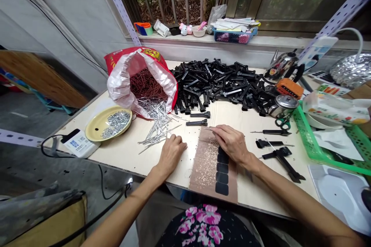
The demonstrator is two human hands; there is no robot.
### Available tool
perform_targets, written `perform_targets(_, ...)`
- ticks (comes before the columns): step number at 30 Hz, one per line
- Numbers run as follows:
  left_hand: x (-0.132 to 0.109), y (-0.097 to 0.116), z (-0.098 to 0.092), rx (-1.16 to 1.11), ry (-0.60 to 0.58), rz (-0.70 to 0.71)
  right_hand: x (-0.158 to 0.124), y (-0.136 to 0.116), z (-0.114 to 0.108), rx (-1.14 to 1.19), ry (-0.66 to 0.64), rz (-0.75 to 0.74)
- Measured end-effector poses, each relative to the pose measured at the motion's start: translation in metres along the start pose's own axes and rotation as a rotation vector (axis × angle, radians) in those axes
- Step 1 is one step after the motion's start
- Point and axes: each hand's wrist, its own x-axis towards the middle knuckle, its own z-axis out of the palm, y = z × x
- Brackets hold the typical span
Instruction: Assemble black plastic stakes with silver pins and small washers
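Note:
My left hand (173, 149) is on the table at the right end of the loose silver rods (158, 125), its fingers bent together; whatever they pinch is too small to name. Above the top of a brown board (203, 162) is my right hand (230, 139), its fingers closed around a thin rod that points left. The board carries pale specks and a column of black rounded squares (222, 175). Two black plastic pieces (199, 115) lie just beyond it. A red and white bag (121, 81) of reddish and silver rods stands behind my left hand.
Black plastic parts (220, 81) are heaped at the back. A yellow plate (94, 125) of small metal bits stands left. Several assembled black pieces (286, 162), scissors (283, 123) and a green basket (301, 135) are at the right. A white device (81, 144) sits near the left edge.

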Motion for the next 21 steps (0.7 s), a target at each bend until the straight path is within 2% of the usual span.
perform_targets(3,-0.002,0.003,0.008,-0.056,0.072,-0.036,-0.001,-0.013,0.0,0.03,-0.013,-0.003)
perform_targets(6,-0.001,0.005,0.007,-0.294,0.188,-0.136,-0.004,-0.022,0.003,0.054,-0.008,0.006)
perform_targets(9,0.002,0.01,0.001,-0.816,0.274,-0.391,-0.007,-0.031,0.009,0.087,-0.047,0.017)
perform_targets(12,0.006,0.019,-0.004,-1.452,0.211,-0.664,-0.005,-0.039,0.012,0.104,-0.055,0.019)
perform_targets(14,0.009,0.025,-0.007,-1.728,0.153,-0.729,-0.001,-0.044,0.012,0.092,-0.049,0.019)
perform_targets(17,0.012,0.033,-0.009,-1.858,0.145,-0.738,0.004,-0.049,0.008,0.05,-0.055,0.009)
perform_targets(21,0.014,0.039,-0.01,-1.846,0.185,-0.729,0.005,-0.051,0.004,-0.016,-0.037,0.0)
